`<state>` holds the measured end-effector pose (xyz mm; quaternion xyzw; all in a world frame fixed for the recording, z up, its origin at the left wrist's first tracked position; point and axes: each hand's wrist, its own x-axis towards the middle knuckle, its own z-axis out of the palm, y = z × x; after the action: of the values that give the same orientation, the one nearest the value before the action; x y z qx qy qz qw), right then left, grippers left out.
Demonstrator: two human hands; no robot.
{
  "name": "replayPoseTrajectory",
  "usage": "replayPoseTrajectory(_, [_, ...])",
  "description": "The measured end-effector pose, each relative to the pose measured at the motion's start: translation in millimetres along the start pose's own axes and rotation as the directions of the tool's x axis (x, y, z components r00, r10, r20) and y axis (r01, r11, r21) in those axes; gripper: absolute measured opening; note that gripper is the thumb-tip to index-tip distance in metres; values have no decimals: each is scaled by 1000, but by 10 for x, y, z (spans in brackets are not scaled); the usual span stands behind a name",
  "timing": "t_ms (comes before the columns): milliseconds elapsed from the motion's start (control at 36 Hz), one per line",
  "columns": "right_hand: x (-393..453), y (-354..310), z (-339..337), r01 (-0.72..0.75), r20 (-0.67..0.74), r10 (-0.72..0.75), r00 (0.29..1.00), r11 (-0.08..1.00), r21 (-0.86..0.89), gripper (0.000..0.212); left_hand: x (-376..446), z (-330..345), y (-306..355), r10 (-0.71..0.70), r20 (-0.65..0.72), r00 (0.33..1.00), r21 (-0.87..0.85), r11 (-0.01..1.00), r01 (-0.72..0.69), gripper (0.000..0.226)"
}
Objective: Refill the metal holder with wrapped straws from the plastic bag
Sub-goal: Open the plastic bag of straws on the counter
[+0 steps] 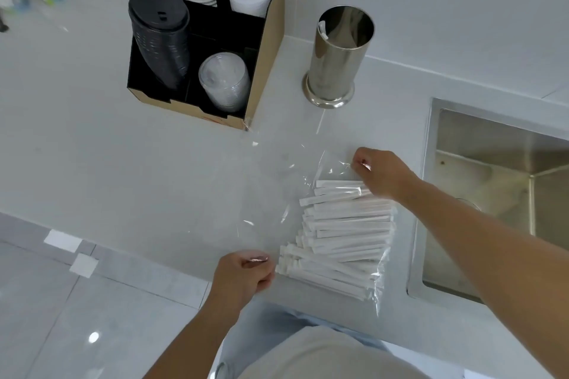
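A clear plastic bag point(277, 194) lies flat on the white counter, its right half filled with several white paper-wrapped straws point(348, 224). My left hand point(243, 277) pinches the bag's near edge by the straw ends. My right hand point(381, 172) pinches the bag's far edge above the straws. The shiny metal holder point(338, 58) stands upright behind the bag, close to the wall; it looks nearly empty, with one white straw tip showing at its rim.
A black and brown cardboard organiser point(261, 71) with stacks of cups and lids stands left of the holder. A steel sink point(492, 194) is sunk into the counter at the right. The counter's front edge runs just under my left hand.
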<state>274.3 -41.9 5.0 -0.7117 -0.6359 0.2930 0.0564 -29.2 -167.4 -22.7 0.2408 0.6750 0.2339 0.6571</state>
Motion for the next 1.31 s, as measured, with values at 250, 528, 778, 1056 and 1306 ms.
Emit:
replayPoseTrajectory(250, [-309,-1,-328,179,-43,-178,983,984,22,14,17,118,-24,38,-47,998,-85,996,-42,5])
replayPoseTrajectory(528, [-528,-64,-720,289,-137,-291,947,957,-33,12,143,248,120,106,86,991,-73,992,-99,9])
replayPoseTrajectory(778, [-787,-339,-1120,360,-200,-375,905,927,-110,14,267,321,330,169,146,975,-77,984,-159,10])
replayPoseTrajectory(1056, [-995,-868,-1911,467,-286,-475,832,878,-100,16,399,451,946,301,265,916,-363,911,-194,3])
replayPoseTrajectory(1306, [-1143,-1326,-2498,526,-416,-506,755,847,-77,20,204,879,1597,430,304,850,-718,690,-93,14])
